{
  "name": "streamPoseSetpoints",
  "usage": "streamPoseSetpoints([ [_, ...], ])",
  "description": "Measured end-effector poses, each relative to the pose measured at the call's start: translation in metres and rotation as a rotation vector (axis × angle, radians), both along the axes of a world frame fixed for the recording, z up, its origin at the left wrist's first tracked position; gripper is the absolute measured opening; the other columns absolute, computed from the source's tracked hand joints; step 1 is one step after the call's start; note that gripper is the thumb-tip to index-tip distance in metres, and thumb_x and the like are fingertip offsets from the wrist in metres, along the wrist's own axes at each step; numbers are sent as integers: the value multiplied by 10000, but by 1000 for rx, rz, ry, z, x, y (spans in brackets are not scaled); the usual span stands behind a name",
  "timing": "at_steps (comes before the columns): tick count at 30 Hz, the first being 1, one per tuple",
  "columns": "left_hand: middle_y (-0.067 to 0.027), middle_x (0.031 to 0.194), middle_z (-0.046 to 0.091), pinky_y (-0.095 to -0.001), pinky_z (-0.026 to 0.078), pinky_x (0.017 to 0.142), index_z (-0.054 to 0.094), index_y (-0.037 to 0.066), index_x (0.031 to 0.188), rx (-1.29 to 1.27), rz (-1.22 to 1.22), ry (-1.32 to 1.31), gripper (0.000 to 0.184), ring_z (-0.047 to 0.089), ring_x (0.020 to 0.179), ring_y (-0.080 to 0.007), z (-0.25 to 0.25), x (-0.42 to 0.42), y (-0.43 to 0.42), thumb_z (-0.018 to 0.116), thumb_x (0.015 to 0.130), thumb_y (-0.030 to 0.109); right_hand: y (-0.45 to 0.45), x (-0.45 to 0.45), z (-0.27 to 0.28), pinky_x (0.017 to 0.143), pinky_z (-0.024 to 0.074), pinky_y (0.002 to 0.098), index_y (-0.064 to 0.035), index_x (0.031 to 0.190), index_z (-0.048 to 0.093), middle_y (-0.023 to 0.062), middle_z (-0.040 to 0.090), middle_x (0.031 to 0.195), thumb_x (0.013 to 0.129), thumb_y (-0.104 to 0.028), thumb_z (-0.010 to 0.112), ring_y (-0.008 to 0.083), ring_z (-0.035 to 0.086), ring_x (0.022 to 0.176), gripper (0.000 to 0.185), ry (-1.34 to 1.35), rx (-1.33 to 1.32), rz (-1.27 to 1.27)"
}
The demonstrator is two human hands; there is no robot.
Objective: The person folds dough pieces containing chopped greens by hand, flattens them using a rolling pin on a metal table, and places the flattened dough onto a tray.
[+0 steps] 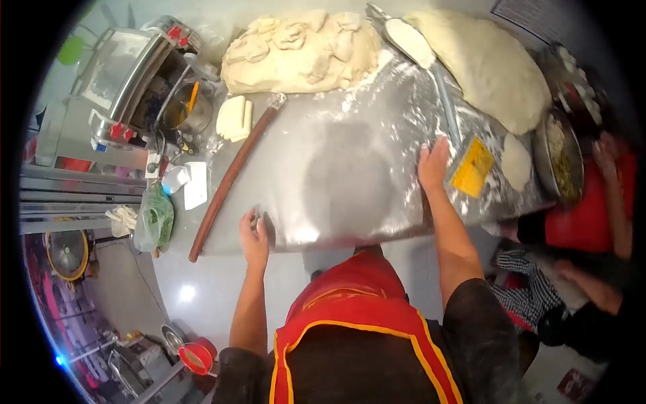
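Observation:
My left hand (pixel 254 237) hovers at the table's front edge, fingers loosely bent and apart, holding nothing. A long brown wooden rolling pin (pixel 235 176) lies slanted to its left. My right hand (pixel 434 163) is stretched out flat at the right part of the metal table (pixel 282 182), with nothing visible in it. Just right of it lies a scraper with a yellow face (pixel 473 168), and past that a flat piece of dough (pixel 516 163). Above my right hand, a metal scoop of flour (pixel 412 44) lies with its handle toward me.
A large lumpy dough mass (pixel 303 57) and a smooth dough slab (pixel 488 71) lie at the back. Folded dough pieces (pixel 233 119) sit near a machine (pixel 128 77). Right stand a bowl of filling (pixel 557 156) and another person (pixel 592 209). A green bag (pixel 156 217) sits left.

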State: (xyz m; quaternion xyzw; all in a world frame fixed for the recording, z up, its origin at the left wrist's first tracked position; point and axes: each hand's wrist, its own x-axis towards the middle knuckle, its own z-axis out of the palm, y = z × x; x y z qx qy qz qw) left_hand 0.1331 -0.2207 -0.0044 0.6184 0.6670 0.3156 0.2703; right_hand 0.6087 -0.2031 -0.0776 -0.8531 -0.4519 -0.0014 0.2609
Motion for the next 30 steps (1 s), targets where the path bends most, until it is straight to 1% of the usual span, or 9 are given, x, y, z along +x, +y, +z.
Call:
streamPoseSetpoints([
  [2,-153,1240,567,-350,480,883,517,21,1283,-22,33,11,351,584,1061,-271,5,8,18,544,952,133,44,9,5,1157,177,482,69,1429,303,284,294,1489,973,-315,467,398,258,1400,619,-57,-106,-169],
  [5,-163,1260,554,-364,451,937,504,17,1301,-39,110,32,379,556,1115,-288,12,13,32,560,944,130,70,-38,-11,1165,151,485,70,1435,296,272,288,1499,978,-338,445,393,251,1404,630,-96,-59,391],
  [8,-199,1327,490,-415,398,1004,442,4,1340,118,95,291,471,487,1189,-348,17,4,58,601,912,116,138,-53,-16,1172,126,490,79,1438,280,265,280,1505,978,-359,429,387,240,1410,652,20,142,523],
  [14,-227,1315,474,-471,339,1043,436,24,1350,87,51,598,620,425,1228,-397,2,-22,114,703,818,195,212,-116,0,1173,125,503,66,1452,267,266,257,1515,963,-350,435,395,213,1421,664,-114,-201,346],
  [20,-157,1051,576,-452,426,871,544,38,1143,78,-105,564,400,524,980,-370,-16,-62,147,693,793,163,82,-198,41,1108,264,541,-5,1348,447,212,409,1434,873,-223,587,417,367,1326,541,-85,-140,1218],
  [23,-182,997,565,-461,438,801,539,14,1126,168,-186,501,373,522,905,-385,-12,-78,141,659,805,160,109,-182,47,1059,318,517,-14,1302,521,202,529,1313,842,-210,610,392,466,1233,507,26,-238,1087],
  [25,-198,1001,555,-469,440,797,535,2,1125,132,-191,473,368,521,901,-393,-4,-89,121,648,813,161,160,-208,70,995,387,482,-2,1236,561,192,607,1182,845,-157,626,390,538,1132,426,167,170,805],
  [27,-202,1007,550,-472,443,801,534,-3,1124,44,-201,410,372,521,907,-394,7,-98,96,649,811,161,224,-258,101,946,444,439,24,1260,530,215,622,1143,866,-142,604,383,579,1082,434,680,-45,709],
  [30,-191,981,552,-465,454,802,538,-1,1108,29,-207,330,363,532,908,-386,13,-110,59,662,800,146,306,-330,90,921,471,418,40,1212,536,234,626,1143,822,-226,667,363,605,1070,491,494,-91,707],
])
